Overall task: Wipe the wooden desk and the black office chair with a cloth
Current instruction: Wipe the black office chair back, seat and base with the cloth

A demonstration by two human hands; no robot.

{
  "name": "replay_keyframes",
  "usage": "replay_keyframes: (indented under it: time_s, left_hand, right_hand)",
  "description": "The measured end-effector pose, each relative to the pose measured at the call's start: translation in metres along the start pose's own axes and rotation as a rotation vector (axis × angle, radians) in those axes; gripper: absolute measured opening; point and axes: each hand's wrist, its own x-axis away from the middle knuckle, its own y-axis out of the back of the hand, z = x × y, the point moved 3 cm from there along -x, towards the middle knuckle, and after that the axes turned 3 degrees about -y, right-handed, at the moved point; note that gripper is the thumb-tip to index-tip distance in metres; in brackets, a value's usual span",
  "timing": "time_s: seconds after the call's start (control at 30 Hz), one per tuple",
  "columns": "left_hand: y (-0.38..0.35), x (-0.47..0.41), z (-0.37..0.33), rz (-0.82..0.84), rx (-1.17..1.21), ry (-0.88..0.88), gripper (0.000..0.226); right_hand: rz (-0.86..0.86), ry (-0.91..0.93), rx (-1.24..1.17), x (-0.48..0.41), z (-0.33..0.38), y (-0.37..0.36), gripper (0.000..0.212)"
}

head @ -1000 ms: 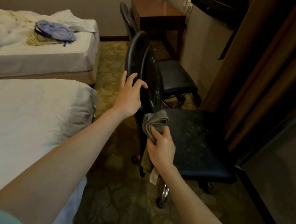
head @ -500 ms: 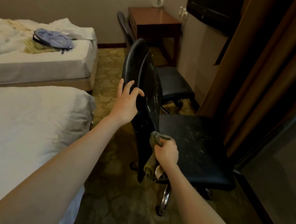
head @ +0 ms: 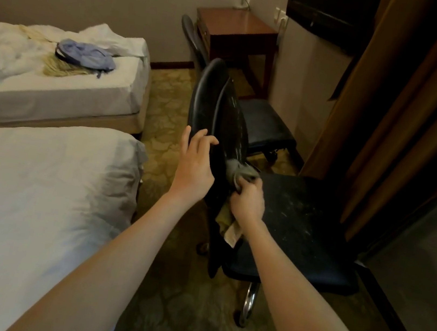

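A black office chair [head: 305, 223] stands in front of me, its dusty seat to the right and its backrest edge-on toward me. My left hand [head: 196, 166] rests on the back of the backrest, fingers extended, thumb hooked over its edge. My right hand [head: 247, 201] grips a bunched grey-green cloth [head: 239, 172] and presses it against the lower front of the backrest, just above the seat. A cloth tail hangs below my wrist. The wooden desk [head: 236, 30] stands in the far corner.
A second black chair [head: 263, 121] sits between the near chair and the desk. Two beds lie to the left, the near one [head: 31, 194] close beside my left arm. Brown curtains [head: 407, 108] and a dark panel [head: 425, 253] border the right.
My right hand with the cloth dropped down the backrest, then came back up toward its lower front. My left hand stayed on the backrest.
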Motion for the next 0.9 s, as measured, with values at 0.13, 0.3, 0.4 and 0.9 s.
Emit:
replay_keyframes:
  time_s: [0.13,0.3,0.4,0.9]
  left_hand:
    - [0.001,-0.002,-0.004,0.030,-0.018,-0.015,0.049]
    - [-0.004,0.000,-0.005,0.104,-0.312,-0.207,0.031]
    - [-0.004,-0.006,-0.011,0.125,-0.414,-0.272,0.020]
    - [-0.002,-0.033,-0.011,0.150,-0.322,0.082,0.043]
  right_hand:
    - [0.138,-0.200,0.125,-0.017,-0.029,0.004,0.039]
    - [-0.052,-0.061,-0.143,-0.028,0.009,0.022,0.036]
    - [-0.111,0.078,-0.183,-0.030,0.046,0.034,0.042]
    - [0.144,-0.128,0.049,-0.068,0.010,0.007,0.040]
